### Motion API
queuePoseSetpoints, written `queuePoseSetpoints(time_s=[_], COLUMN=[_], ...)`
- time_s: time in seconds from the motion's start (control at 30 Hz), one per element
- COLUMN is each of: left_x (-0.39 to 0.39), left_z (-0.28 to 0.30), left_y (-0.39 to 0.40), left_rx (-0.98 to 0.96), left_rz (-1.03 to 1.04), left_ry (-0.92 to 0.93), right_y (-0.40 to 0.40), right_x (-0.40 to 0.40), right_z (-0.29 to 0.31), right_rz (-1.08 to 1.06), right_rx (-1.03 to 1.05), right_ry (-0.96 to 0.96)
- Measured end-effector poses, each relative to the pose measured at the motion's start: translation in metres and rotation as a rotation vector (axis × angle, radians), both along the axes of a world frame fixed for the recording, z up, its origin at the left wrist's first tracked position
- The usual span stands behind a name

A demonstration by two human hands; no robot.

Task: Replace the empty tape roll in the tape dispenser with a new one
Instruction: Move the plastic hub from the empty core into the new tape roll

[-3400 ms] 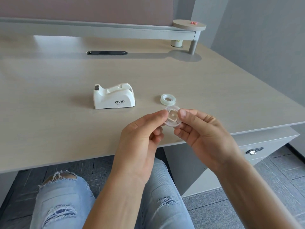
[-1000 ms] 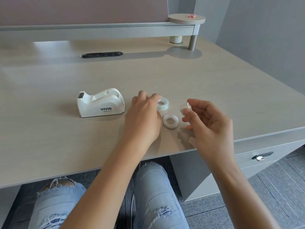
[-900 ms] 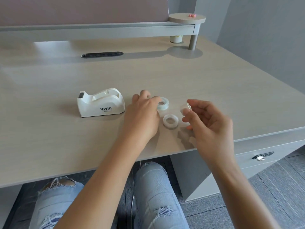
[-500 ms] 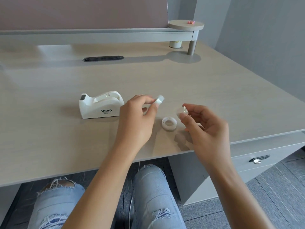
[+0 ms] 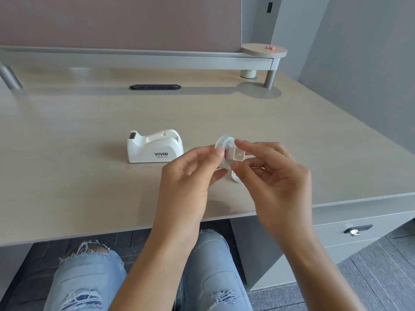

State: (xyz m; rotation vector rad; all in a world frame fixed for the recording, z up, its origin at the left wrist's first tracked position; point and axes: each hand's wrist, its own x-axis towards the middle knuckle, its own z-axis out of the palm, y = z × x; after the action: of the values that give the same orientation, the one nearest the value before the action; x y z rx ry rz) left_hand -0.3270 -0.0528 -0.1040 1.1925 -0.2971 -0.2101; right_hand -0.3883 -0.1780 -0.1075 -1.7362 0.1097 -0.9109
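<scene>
The white tape dispenser [image 5: 155, 147], marked VIVID, stands on the desk [image 5: 67, 171] with its roll bay empty. To its right, above the desk, my left hand [image 5: 190, 176] pinches the new clear tape roll [image 5: 221, 141] upright by its rim. My right hand [image 5: 276, 176] holds the small white spindle hub [image 5: 238, 155] between thumb and fingers, pressed against the roll's centre hole. The empty roll core [image 5: 235, 178] lies on the desk below the hands, mostly hidden by my right fingers.
A raised shelf rail runs along the back, with a round shelf [image 5: 264, 50] on a post at the right and a small white cup [image 5: 248, 73] under it. A dark cable slot [image 5: 155, 87] sits mid-back. A locked drawer [image 5: 357, 230] hangs below the desk's front right.
My left hand picked the new tape roll off the desk and carried it right to meet the hub in my right hand. The empty core stayed on the desk.
</scene>
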Motion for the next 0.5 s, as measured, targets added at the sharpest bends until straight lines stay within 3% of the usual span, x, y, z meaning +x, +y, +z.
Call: queuePoseSetpoints(time_s=[0.5], left_x=[-0.014], left_z=[-0.013], left_y=[0.010], left_rx=[0.035], left_rz=[0.096], left_ry=[-0.192], right_y=[0.004], right_x=[-0.003], right_z=[0.004], right_rz=[0.140], right_rx=[0.352], right_ry=[0.076])
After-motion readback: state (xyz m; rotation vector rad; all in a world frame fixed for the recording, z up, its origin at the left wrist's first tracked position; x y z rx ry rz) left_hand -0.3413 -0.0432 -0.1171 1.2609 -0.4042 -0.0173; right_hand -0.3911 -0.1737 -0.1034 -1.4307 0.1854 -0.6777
